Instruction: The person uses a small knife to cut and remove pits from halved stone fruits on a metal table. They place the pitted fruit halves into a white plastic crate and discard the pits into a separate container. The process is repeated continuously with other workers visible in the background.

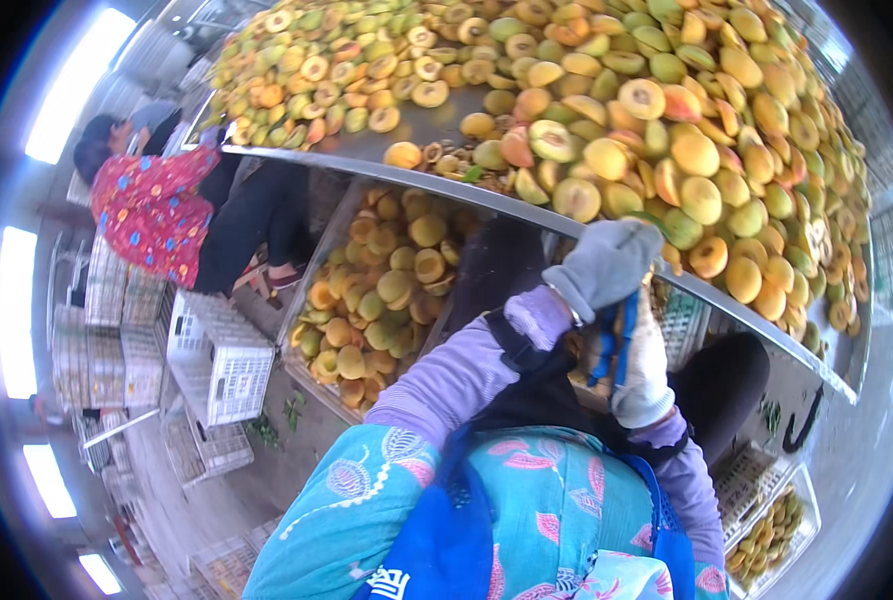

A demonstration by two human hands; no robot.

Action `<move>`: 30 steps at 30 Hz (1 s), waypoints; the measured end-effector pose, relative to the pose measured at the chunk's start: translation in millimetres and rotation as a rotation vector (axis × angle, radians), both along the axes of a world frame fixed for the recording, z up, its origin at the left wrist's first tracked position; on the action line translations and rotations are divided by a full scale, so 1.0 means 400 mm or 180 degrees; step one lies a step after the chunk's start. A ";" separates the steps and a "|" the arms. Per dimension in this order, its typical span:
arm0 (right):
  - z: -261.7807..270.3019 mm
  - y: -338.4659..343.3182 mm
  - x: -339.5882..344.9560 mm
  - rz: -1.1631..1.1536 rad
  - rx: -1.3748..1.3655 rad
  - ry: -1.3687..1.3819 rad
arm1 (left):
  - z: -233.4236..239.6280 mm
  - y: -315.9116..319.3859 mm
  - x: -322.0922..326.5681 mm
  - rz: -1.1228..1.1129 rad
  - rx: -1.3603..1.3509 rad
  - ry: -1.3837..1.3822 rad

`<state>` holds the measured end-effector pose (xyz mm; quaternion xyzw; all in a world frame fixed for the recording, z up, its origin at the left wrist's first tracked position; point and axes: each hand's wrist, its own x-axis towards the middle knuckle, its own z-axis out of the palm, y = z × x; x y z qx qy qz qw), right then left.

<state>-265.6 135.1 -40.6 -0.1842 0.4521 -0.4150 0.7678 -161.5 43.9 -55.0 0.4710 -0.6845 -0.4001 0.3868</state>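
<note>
My left hand (pixel 608 262), in a grey knitted glove, is at the metal table's front edge (pixel 446 187) with its fingers curled. Just below it is my right hand (pixel 641 367), in a soiled whitish glove, its fingertips reaching up to the left one. Whatever lies between the fingers is hidden, and blue straps (pixel 623 341) hang beside the right glove. Beyond the edge, a large heap of halved yellow-orange stone fruit (pixel 694 157), peaches or apricots, covers much of the table. Loose pits (pixel 454 159) and a green leaf (pixel 473 174) lie near the rim.
A crate of fruit halves (pixel 379 292) stands under the table, left of my legs. Another fruit-filled crate (pixel 769 536) is at lower right. White plastic crates (pixel 221 360) are stacked at left. A person in a red flowered top (pixel 154 210) sits at the table's far left.
</note>
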 end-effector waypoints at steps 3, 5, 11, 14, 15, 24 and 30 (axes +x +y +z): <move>0.016 -0.022 -0.002 0.0077 0.0525 -0.1004 | 0.024 0.001 0.004 0.0065 0.0538 0.0438; 0.032 -0.008 0.003 0.0064 0.0337 -0.0858 | 0.014 -0.009 0.002 -0.0114 0.0857 0.0908; 0.057 -0.009 -0.005 0.0198 0.0326 -0.2353 | -0.056 -0.013 0.009 -0.0436 0.1225 0.2411; 0.027 -0.020 -0.023 0.0654 0.0131 -0.3024 | -0.054 0.011 0.010 -0.0109 0.0366 0.1987; 0.021 -0.018 -0.026 0.0708 0.0150 -0.2849 | -0.053 0.020 0.007 -0.0109 0.0723 0.2304; -0.016 -0.006 0.012 0.1301 0.0001 -0.3685 | -0.015 0.112 0.059 0.0856 0.0817 0.2496; -0.008 0.000 -0.038 0.0578 0.0334 -0.2772 | -0.036 0.319 0.408 0.2632 -0.0816 -0.0993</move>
